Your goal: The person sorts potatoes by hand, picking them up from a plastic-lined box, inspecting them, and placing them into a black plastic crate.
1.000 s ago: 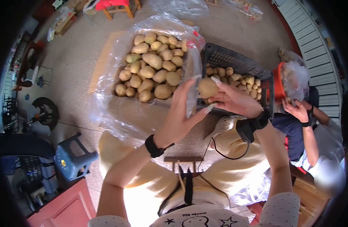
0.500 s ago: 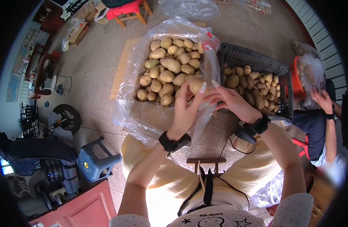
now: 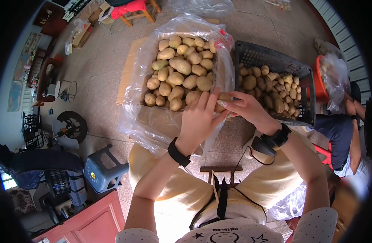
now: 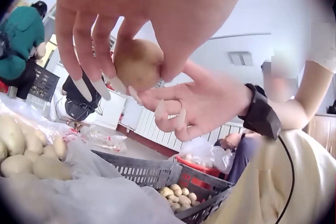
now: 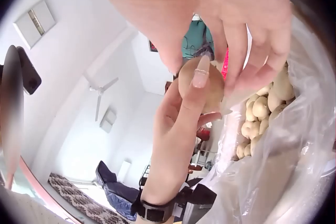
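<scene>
The left hand (image 3: pixel 196 123) and right hand (image 3: pixel 256 114), fingers partly curled, pinch one potato (image 4: pixel 137 69) not yet in either container, while beyond, piled potatoes (image 3: pixel 176 78) occupy the plastic-lined box (image 3: pixel 157 120) toward eleven o'clock and the crate (image 3: pixel 256 50) toward two, how many remain unclear.

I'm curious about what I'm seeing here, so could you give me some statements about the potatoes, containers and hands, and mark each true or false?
1. The left hand pinches a potato. True.
2. The plastic-lined box stands left of the dark crate. True.
3. The dark crate holds no potatoes. False: potatoes are heaped inside it.
4. The left hand wears a glove. False: it is bare, like the right hand.
</scene>
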`<state>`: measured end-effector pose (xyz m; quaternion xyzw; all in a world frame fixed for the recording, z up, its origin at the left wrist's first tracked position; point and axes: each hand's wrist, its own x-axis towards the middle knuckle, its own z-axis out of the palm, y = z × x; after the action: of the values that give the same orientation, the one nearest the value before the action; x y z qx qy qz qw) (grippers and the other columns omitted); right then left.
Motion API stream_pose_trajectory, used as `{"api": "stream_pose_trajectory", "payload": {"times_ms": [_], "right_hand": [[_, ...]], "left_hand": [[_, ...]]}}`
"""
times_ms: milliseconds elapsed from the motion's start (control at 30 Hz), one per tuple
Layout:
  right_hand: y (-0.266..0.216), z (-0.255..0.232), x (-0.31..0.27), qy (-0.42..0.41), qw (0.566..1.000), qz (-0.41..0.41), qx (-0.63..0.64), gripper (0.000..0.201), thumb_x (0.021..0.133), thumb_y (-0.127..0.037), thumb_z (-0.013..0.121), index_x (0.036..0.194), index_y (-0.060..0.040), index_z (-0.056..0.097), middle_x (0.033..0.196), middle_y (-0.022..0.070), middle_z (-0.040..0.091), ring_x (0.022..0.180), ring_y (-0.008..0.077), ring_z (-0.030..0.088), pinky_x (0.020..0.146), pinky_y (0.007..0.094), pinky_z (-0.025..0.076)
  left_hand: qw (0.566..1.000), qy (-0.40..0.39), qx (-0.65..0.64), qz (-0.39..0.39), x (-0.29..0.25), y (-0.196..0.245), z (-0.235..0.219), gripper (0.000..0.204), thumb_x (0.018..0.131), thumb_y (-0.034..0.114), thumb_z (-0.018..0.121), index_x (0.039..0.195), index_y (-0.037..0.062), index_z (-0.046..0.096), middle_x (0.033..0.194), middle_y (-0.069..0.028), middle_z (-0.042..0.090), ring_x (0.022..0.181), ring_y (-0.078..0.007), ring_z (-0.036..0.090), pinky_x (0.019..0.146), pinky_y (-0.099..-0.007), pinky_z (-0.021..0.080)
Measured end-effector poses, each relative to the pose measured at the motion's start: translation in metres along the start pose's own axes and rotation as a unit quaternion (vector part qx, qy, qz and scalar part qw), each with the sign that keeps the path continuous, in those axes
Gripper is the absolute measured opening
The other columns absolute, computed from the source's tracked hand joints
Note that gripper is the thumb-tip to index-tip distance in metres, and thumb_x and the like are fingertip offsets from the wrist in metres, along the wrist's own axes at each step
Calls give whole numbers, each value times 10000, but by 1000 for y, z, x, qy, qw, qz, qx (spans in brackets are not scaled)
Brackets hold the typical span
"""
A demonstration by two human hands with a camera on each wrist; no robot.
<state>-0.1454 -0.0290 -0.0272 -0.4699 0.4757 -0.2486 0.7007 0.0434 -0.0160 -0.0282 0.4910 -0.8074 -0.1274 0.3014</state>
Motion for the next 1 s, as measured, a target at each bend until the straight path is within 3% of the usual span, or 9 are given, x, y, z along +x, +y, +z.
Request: {"api": "stream_pose_trajectory", "payload": {"times_ms": [300, 367, 467, 633, 733, 833, 900, 933, 1000], "right_hand": [[-7, 1, 0, -21, 997, 63, 46, 535, 949, -473, 464, 1221, -15, 520, 1041, 90, 651, 914, 111, 592, 837, 251, 463], [-12, 1, -2, -14, 996, 56, 68, 514, 973, -447, 425, 1223, -7, 512, 1059, 115, 642, 916, 131, 594, 848, 262, 461], [-14, -3, -4, -9, 996, 49, 75, 514, 979, -433, 412, 1255, -7, 496, 1063, 131, 649, 909, 151, 597, 851, 275, 465], [-11, -5, -6, -16, 998, 53, 35, 514, 982, -420, 407, 1279, -7, 481, 1034, 134, 653, 918, 158, 600, 846, 285, 471], [-13, -3, -9, -10, 998, 52, 29, 509, 985, -409, 397, 1280, -3, 479, 1031, 139, 653, 917, 162, 600, 844, 287, 474], [-11, -6, -9, -17, 998, 48, 43, 496, 988, -393, 387, 1283, -5, 478, 1029, 136, 654, 921, 162, 600, 849, 289, 471], [-14, -6, -10, -8, 998, 46, 43, 490, 990, -386, 383, 1286, -8, 477, 1027, 135, 655, 921, 161, 599, 849, 289, 470], [-15, -6, -11, -2, 998, 46, 43, 484, 991, -379, 379, 1289, -11, 476, 1026, 133, 656, 921, 160, 598, 849, 289, 468], [-18, -8, -13, -1, 998, 45, 39, 480, 990, -377, 379, 1292, -17, 476, 1026, 131, 657, 921, 158, 597, 849, 288, 467]], "left_hand": [[1000, -23, 1, -5, 4, -6, -13, 479, 765, 277, 715, 1150, 46, 550, 898, -141, 610, 787, -313, 621, 636, -370, 508], [998, -20, 25, -62, 13, -15, -32, 436, 779, 291, 714, 1091, 18, 582, 812, -152, 644, 687, -297, 641, 593, -358, 510], [983, 38, 63, -171, 19, -57, -53, 487, 773, 363, 717, 1058, -8, 584, 794, -145, 653, 733, -292, 662, 581, -374, 510], [970, 85, 62, -219, 19, -100, -84, 486, 774, 380, 717, 1056, 4, 591, 826, -169, 676, 715, -303, 672, 666, -364, 521], [962, 45, 99, -249, 11, -118, -79, 475, 767, 384, 719, 1042, 21, 585, 786, -157, 674, 762, -291, 678, 664, -370, 521], [956, -44, 120, -266, -2, -130, -63, 462, 763, 387, 713, 1033, 36, 582, 809, -142, 675, 792, -312, 673, 689, -399, 523], [922, -156, 227, -273, -16, -133, -44, 473, 764, 341, 699, 1121, 59, 570, 855, -138, 673, 818, -305, 654, 733, -419, 510], [922, -156, 226, -271, -27, -143, -36, 473, 764, 341, 699, 1121, 59, 570, 855, -138, 673, 818, -305, 654, 733, -419, 510], [918, -164, 307, -189, -38, -150, -32, 456, 758, 341, 686, 1113, 77, 574, 945, -153, 654, 922, -321, 621, 801, -443, 483]]}}
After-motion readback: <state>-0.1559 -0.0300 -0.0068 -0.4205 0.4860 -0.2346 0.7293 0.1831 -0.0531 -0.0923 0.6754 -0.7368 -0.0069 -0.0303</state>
